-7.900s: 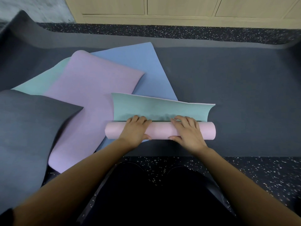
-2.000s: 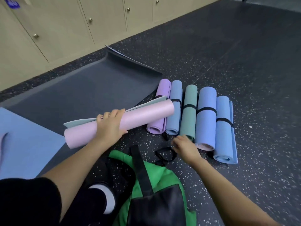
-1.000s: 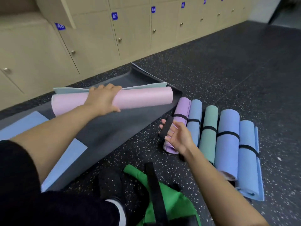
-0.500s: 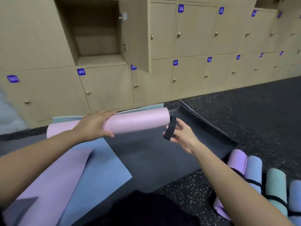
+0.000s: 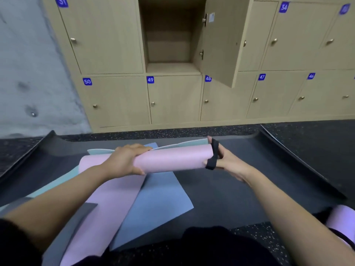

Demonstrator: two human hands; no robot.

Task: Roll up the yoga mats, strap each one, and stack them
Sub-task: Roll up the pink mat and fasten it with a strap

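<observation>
Rolled pink foam yoga mat (image 5: 169, 159) is held horizontal, off the floor, above the flat mats. Left hand (image 5: 124, 160) grips it left of mid-length, fingers (image 5: 138, 148) curled over the top, thumb under. Right hand (image 5: 228, 162) is at the roll's right end w/ a black elastic strap loop (image 5: 213, 156) hooked on thumb + a finger and held wide. Loop sits at the end face, not yet over it. A teal flap pokes out along the far side, so the roll prob isn't tight.

Foam looks light, soft, springy, so it'll likely unroll if the grip eases. Surface looks grippy, so the strap may drag. Best hold, imo: squeeze nearer the strap end and pin the flap.

Flat lilac mat (image 5: 99, 204), flat blue mat (image 5: 159, 200) and wide dark grey mat (image 5: 230, 189) lie below. Strapped lilac roll (image 5: 342, 217) is at bottom right.
</observation>
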